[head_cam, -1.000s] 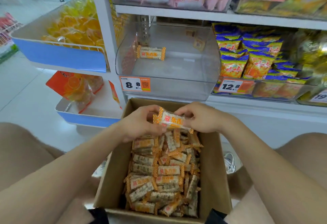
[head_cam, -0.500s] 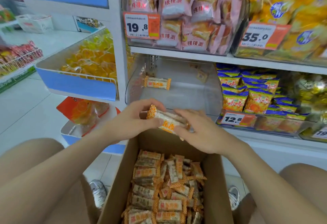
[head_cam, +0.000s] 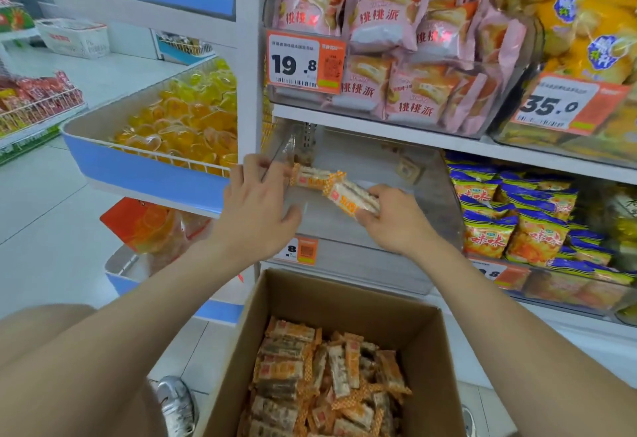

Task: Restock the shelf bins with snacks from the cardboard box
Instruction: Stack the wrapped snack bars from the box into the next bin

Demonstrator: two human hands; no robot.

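Note:
An open cardboard box between my knees holds several orange-and-white wrapped snack bars. Above it sits a clear plastic shelf bin, almost bare, with one snack bar lying near its back left. My right hand is inside the bin's mouth, gripping a small stack of snack bars by its right end. My left hand hovers at the bin's left wall with fingers spread and nothing in it, its fingertips close to the lying bar.
A bin of pink pastry packs hangs just above the clear bin. Orange-and-blue chip bags fill the bin to the right. A blue-fronted wire basket of yellow jelly cups juts out on the left. A grey shoe rests beside the box.
Both hands rose from the box up to the clear bin. The stack of bars now sits in my right hand alone; my left hand has let go and spread open.

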